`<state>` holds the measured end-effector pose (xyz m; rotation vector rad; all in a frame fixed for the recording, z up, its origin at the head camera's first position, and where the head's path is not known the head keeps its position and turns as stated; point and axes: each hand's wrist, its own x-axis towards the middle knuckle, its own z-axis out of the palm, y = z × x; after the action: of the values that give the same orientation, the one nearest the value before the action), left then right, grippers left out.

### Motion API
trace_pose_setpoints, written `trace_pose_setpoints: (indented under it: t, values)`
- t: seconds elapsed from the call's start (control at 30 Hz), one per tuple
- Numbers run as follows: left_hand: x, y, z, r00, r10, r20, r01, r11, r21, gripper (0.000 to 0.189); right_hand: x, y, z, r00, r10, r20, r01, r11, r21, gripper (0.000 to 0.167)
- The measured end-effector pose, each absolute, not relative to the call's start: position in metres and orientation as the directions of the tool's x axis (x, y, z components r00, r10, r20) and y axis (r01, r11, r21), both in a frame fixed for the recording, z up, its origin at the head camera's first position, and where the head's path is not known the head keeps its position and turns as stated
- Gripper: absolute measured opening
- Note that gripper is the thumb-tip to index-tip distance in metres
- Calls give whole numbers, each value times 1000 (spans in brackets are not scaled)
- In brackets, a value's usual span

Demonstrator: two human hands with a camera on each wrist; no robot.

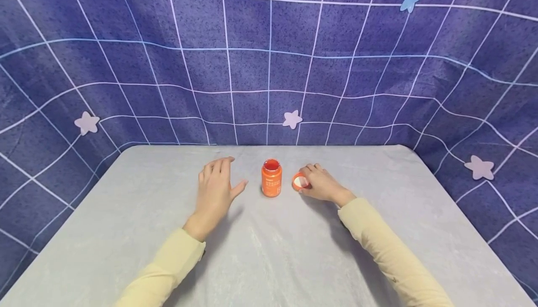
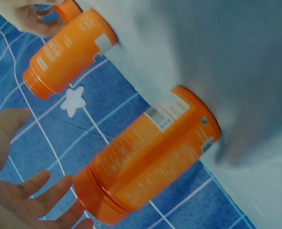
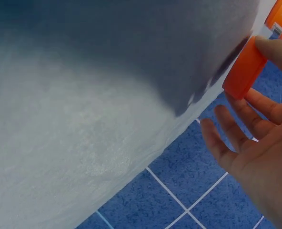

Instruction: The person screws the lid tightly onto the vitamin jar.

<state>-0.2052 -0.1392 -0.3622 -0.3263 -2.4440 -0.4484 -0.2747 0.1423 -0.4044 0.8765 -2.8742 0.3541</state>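
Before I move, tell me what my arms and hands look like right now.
Your left arm wears a long, pale yellow fabric sleeve, and your right arm a matching pale yellow sleeve, creased along the forearm. Both stop around the wrists. Your five-fingered left hand and right hand are bare, with no gloves. No pattern shows on the fabric.

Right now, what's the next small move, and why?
Probably curl the left hand around the capped orange cylindrical bottle: its relaxed fingers are right by that bottle's lid, while the right hand pinches a separate round orange cap.
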Motion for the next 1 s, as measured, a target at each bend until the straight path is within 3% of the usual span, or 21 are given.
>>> trace_pose_setpoints:
  t: [0.33, 1.0]
  values:
    - [-201, -120, -362, -824, 176, 538, 348, 908, 236, 60, -270, 149, -400, -851, -489, 192, -524, 814, -251, 47]
    - [-213, -104, -381, -874, 215, 435, 368, 879, 305, 61, -259, 157, -391, -832, -463, 305, -544, 787, -290, 51]
